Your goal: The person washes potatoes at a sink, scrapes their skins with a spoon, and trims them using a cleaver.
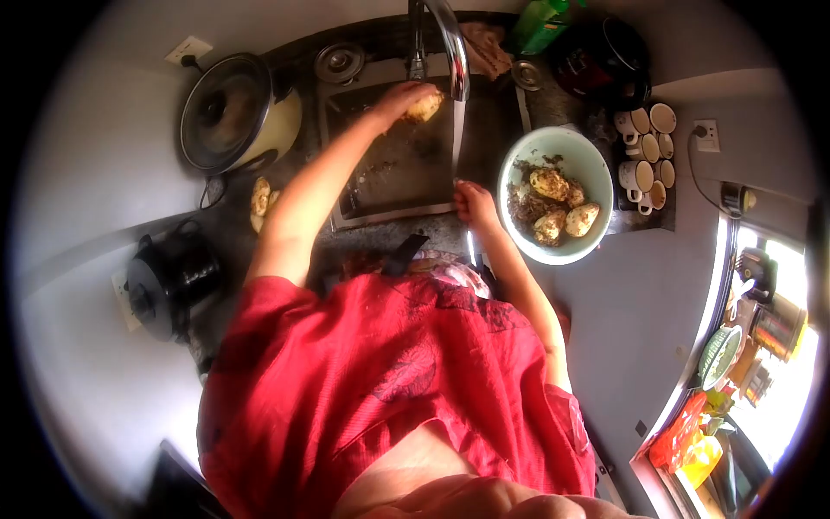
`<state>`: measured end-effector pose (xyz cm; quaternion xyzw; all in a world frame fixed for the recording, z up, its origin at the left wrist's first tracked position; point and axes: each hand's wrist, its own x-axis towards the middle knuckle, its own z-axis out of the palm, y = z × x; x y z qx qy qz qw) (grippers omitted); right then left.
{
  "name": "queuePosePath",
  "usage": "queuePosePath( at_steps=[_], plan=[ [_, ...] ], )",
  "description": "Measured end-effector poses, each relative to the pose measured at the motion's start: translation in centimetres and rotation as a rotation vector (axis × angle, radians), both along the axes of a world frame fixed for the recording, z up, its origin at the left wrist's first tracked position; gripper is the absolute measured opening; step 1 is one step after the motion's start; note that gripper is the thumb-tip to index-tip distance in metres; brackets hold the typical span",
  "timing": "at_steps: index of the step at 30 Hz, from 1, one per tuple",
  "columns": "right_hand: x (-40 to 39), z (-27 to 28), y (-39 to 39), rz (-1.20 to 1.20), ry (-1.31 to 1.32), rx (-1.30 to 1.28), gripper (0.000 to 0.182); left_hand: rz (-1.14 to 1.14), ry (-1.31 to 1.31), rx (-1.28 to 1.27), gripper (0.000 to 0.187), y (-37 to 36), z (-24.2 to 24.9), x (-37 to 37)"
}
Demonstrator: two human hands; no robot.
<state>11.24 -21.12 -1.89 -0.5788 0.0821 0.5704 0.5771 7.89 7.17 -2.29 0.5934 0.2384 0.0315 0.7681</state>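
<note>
My left hand (411,99) reaches over the far part of the sink (380,208), wrapped round a pale yellow tuber (424,107) with brown patches. To the right of the tuber, water runs in a stream from the chrome faucet (451,43). My right hand (475,205) is closed near the sink's front edge, just below the stream; what its fingers hold is too small to make out. Beside it stands a pale green bowl (514,233) with several similar tubers (583,220) and dark brown scraps (529,208) inside.
More tubers (260,197) lie on the counter left of the sink. A large lidded cooker (226,117) and a black pot (173,281) stand on the left. Several white mugs (638,176), a dark cooker (601,62) and a green bottle (539,26) stand at the right and back.
</note>
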Motion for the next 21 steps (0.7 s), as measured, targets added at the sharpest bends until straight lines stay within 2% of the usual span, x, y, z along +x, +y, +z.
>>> queuePosePath(
  at_steps=[4, 6, 8, 11, 14, 19, 21],
  plan=[
    [-0.3, -0.9, 0.4, -0.003, -0.019, 0.036, 0.015, 0.053, 0.014, -0.112, 0.034, 0.8, 1.0, 0.5],
    [-0.6, -0.1, 0.7, 0.008, -0.144, 0.023, 0.018, 0.089, 0.030, -0.178, 0.035, 0.8, 0.0, 0.4],
    [-0.7, 0.5, 1.6, -0.026, -0.209, 0.039, 0.020, 0.160, -0.034, -0.445, 0.034, 1.0, -0.6, 0.3],
    [-0.1, 2.4, 2.8, -0.025, -0.278, 0.057, 0.021, 0.087, -0.047, -0.604, 0.032, 1.4, -0.5, 0.7],
    [0.3, 2.4, 3.6, -0.014, -0.245, 0.079, 0.022, 0.172, 0.057, -0.662, 0.032, 2.3, 1.2, 2.7],
    [0.6, 3.8, 4.4, -0.024, -0.247, 0.125, 0.021, 0.357, 0.191, -0.744, 0.034, -0.3, 4.3, 2.3],
    [0.3, 4.7, 4.7, -0.115, -0.392, 0.197, 0.018, 0.359, 0.189, -0.730, 0.034, -1.9, 4.6, 0.9]
  ],
)
